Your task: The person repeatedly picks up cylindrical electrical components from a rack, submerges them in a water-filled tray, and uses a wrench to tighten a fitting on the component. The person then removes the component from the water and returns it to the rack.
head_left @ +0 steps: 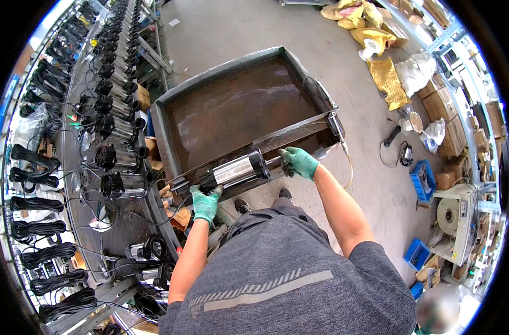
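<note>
A silver, cylindrical pump (232,171) with black end caps lies along the near ledge of a metal tank (249,146). My left hand (206,204), in a green glove, grips its black left end from the near side; the fingertips are partly hidden. From the right cap a thin rod (273,161) runs toward my right hand (300,163), also gloved in green. The fingers there are closed round the rod's outer end, though the exact grip is hidden. Just beyond that hand is a grey fitting (319,153).
Shallow dark liquid or rust covers the tank's floor. A yellowish hose (351,167) hangs at its right corner. On the left, a long bench (87,206) carries rows of similar pumps and coiled black cables (37,228). Blue crates (423,180) and yellow sacks (386,81) lie to the right.
</note>
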`<action>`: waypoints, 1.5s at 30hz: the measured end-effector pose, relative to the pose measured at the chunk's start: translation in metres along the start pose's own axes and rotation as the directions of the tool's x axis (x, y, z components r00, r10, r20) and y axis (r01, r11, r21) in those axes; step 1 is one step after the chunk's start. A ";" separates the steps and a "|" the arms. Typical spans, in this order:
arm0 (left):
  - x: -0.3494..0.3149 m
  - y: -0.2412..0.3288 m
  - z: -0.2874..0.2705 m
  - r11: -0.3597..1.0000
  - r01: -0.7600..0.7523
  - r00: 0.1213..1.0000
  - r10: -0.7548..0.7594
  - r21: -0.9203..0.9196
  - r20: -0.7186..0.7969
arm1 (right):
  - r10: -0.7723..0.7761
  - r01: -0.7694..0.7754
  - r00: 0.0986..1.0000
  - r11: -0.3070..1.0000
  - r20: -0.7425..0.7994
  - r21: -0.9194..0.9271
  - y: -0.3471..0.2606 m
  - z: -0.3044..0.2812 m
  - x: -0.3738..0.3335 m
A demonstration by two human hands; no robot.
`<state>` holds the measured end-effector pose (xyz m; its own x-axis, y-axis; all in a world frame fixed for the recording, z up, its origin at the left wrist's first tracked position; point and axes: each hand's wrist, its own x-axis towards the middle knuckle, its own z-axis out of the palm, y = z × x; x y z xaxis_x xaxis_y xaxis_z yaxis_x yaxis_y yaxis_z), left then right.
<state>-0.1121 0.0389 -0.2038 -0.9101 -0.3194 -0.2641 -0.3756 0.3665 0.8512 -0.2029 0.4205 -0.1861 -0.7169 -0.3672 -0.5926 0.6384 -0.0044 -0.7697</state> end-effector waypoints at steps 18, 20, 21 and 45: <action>-0.006 0.010 0.002 0.997 0.038 0.999 -0.035 0.068 -0.040 | 0.125 -0.116 0.992 0.922 -0.001 0.369 0.004 0.011 0.005; -0.007 0.014 0.000 0.985 0.110 0.994 -0.110 0.132 -0.006 | 0.125 -0.112 0.990 0.975 -0.058 0.191 -0.001 0.010 0.009; -0.007 0.015 -0.001 0.983 0.102 0.995 -0.102 0.151 -0.010 | 0.101 -0.101 0.990 0.995 -0.102 0.006 -0.004 0.009 0.011; -0.005 0.007 0.001 0.981 0.112 0.992 -0.119 0.156 0.033 | 0.089 -0.094 0.994 0.993 0.058 0.078 -0.006 -0.008 -0.003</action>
<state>-0.1101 0.0440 -0.1969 -0.8643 -0.3320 -0.3778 -0.4981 0.4600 0.7351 -0.2073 0.4285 -0.1815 -0.6396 -0.4197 -0.6441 0.7226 -0.0424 -0.6900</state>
